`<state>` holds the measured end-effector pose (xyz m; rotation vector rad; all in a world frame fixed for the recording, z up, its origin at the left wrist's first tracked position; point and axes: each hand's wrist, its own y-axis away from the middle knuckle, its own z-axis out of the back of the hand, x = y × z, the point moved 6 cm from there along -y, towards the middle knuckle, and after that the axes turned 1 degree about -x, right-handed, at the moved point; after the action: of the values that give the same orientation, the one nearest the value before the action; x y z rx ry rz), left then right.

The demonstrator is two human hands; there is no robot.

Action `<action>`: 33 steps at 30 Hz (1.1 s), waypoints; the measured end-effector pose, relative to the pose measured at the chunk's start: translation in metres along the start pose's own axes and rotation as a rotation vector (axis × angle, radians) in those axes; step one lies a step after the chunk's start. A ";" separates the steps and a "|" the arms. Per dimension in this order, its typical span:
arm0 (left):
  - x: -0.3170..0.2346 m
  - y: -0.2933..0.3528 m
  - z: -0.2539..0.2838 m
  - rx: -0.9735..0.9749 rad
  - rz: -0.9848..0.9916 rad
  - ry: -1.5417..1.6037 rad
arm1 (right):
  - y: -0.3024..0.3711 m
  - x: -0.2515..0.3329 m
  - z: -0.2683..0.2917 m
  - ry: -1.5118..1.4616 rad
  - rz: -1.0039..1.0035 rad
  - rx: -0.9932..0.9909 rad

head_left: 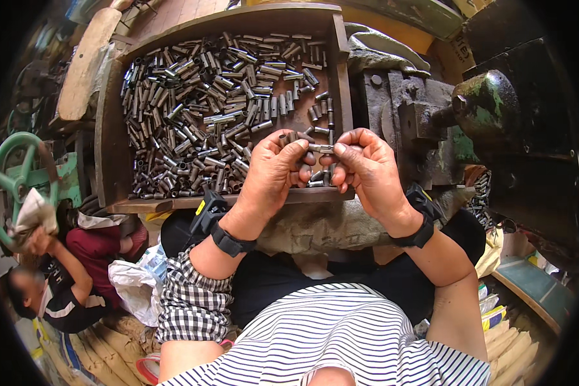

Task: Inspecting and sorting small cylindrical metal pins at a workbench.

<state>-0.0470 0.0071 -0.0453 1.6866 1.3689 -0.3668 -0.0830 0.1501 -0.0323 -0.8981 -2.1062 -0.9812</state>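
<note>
Both my hands meet over the near right part of a wooden tray (338,83), above its front edge. Between them lies a short metal tube (321,148). My left hand (275,164) pinches its left end with thumb and fingers, and further tubes (288,137) stick up from the same grip. My right hand (370,166) is closed on the right end of the tube. Many loose metal tubes (193,116), shiny and dark, fill the left and middle of the tray. A few stand in a row (276,106) right of the heap.
A heavy machine (424,116) with a rounded, green-flecked part (489,106) stands right of the tray. Grey cloth (383,48) lies behind it. At the left, another person (71,276) holds pale cloth beside a green handwheel (22,167). Sacking (321,228) hangs below the tray.
</note>
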 end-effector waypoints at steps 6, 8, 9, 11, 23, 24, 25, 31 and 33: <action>0.004 0.003 -0.005 0.037 -0.030 0.084 | -0.002 0.003 0.001 0.004 -0.004 0.029; 0.006 0.004 -0.006 0.003 -0.045 0.092 | -0.001 0.007 0.002 0.123 0.097 -0.006; 0.007 0.006 -0.005 -0.033 -0.062 0.099 | -0.001 0.008 0.002 0.124 0.099 -0.009; -0.001 0.013 -0.014 -0.010 -0.157 -0.024 | -0.003 0.004 -0.001 -0.063 -0.019 0.051; -0.009 0.015 -0.023 0.283 0.067 -0.292 | 0.008 0.015 -0.007 0.054 -0.003 0.316; -0.009 0.015 -0.026 0.251 0.032 -0.210 | 0.007 0.014 -0.005 0.069 0.027 0.280; -0.007 0.014 -0.031 0.288 0.028 -0.214 | 0.007 0.015 -0.003 0.082 0.058 0.244; -0.006 0.007 -0.015 0.101 0.013 -0.087 | 0.025 0.041 -0.011 0.420 0.253 0.118; -0.010 0.009 -0.018 0.108 -0.005 -0.113 | 0.051 0.066 -0.020 0.839 0.457 0.072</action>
<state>-0.0477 0.0146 -0.0241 1.7236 1.2898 -0.5393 -0.0747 0.1790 0.0484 -0.7073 -1.1576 -0.8265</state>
